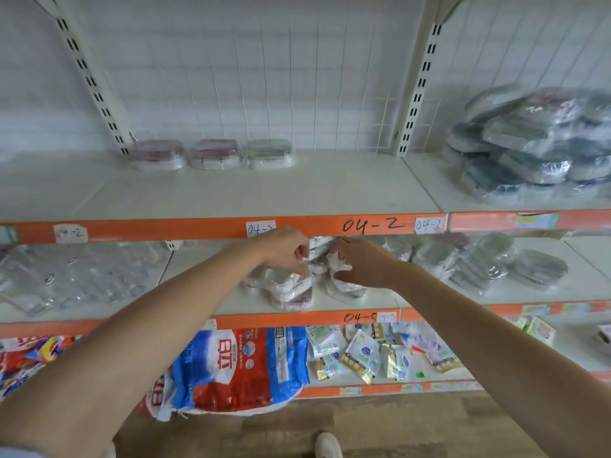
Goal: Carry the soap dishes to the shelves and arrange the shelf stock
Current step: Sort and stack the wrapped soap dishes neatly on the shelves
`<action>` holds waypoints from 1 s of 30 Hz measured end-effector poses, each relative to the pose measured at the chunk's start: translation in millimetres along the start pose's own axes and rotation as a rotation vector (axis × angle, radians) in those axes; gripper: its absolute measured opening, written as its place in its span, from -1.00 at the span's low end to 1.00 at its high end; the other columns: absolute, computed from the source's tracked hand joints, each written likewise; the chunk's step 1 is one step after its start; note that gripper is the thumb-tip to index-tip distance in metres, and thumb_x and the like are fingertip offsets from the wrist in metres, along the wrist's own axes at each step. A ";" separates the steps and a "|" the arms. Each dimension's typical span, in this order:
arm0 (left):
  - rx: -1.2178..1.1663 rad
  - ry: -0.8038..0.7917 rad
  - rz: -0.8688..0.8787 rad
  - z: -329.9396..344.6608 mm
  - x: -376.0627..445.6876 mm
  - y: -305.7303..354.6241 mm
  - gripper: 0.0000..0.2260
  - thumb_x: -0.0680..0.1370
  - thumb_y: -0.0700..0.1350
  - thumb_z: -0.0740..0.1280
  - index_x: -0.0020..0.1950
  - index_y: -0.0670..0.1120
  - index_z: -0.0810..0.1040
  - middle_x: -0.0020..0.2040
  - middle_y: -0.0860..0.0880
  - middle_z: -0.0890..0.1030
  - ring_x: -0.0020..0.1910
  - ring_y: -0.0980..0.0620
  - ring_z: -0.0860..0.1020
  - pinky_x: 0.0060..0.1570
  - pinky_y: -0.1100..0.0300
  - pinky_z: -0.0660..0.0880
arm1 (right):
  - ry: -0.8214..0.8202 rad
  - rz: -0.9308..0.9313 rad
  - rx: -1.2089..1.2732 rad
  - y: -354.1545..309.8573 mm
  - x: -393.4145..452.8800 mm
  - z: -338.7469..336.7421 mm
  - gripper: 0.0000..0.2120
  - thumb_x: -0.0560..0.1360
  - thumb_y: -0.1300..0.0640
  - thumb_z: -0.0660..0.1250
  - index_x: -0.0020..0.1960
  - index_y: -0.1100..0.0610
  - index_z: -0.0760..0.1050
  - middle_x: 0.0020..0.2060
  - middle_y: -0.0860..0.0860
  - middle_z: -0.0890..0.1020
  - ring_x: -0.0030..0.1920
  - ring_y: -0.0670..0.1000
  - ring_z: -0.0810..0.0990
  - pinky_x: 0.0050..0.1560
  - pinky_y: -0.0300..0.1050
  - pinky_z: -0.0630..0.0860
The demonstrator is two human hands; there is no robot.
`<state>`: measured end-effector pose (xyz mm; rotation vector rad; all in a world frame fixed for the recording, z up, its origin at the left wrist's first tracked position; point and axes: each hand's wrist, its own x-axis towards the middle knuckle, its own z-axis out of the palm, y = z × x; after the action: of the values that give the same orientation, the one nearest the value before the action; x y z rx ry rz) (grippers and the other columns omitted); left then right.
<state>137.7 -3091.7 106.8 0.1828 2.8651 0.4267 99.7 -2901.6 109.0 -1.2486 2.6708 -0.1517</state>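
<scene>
Both hands are in on the middle shelf (198, 302): left hand (287, 247) and right hand (360, 264) each pinching the clear plastic wrap of a wrapped soap dish (319, 251) held between them. Two more wrapped dishes (292, 292) lie just below it. Up on the cream top shelf (231, 193), three clear-wrapped soap dishes (213, 154) sit in a row at the back, two reddish and one greenish.

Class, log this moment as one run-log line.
stage: arranging | left hand: grips clear plastic-wrapped soap-dish pack | right hand: grips same pack | place: middle shelf
</scene>
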 end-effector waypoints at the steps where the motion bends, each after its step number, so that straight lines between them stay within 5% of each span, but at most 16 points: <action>1: -0.003 0.026 0.000 -5.1 1.7 -2.1 -0.71 0.45 -0.08 0.47 0.10 -0.17 0.58 0.00 -0.05 0.61 -0.01 0.00 0.57 0.08 0.09 0.51 | 0.011 -0.003 -0.014 0.3 2.2 -5.3 -0.58 0.55 0.07 0.29 0.36 0.17 0.35 0.22 0.06 0.49 0.19 0.02 0.47 0.06 -0.24 0.34; 8: -0.004 0.172 -0.044 -34.0 11.4 -18.3 -0.74 0.42 -0.14 0.44 0.09 -0.14 0.58 0.03 -0.05 0.60 -0.01 -0.01 0.56 0.08 0.12 0.50 | 0.042 -0.006 -0.055 5.4 37.4 -32.5 -0.56 0.49 0.11 0.34 0.33 0.18 0.36 0.16 0.09 0.50 0.16 0.12 0.50 0.14 -0.02 0.44; 19: 0.196 0.286 -0.171 -79.5 28.3 -67.8 -0.71 0.55 -0.16 0.25 0.26 -0.17 0.46 0.26 -0.10 0.49 0.25 -0.07 0.43 0.18 0.13 0.38 | 0.062 -0.098 -0.101 12.7 119.8 -67.1 -0.56 0.57 0.06 0.24 0.41 0.15 0.28 0.25 0.07 0.47 0.23 0.08 0.46 0.21 -0.06 0.41; 30: 0.265 0.247 -0.358 -94.8 64.6 -112.9 -0.66 0.54 -0.09 0.29 0.28 -0.19 0.44 0.24 -0.12 0.48 0.24 -0.11 0.44 0.19 0.00 0.43 | 0.034 -0.137 -0.099 48.4 179.9 -91.9 -0.53 0.56 0.11 0.24 0.43 0.14 0.26 0.27 0.07 0.44 0.26 0.09 0.44 0.24 -0.05 0.40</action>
<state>41.5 -3214.5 146.9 -0.3582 3.0945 -0.0028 -69.0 -3007.7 167.6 -1.4719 2.6503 -0.0615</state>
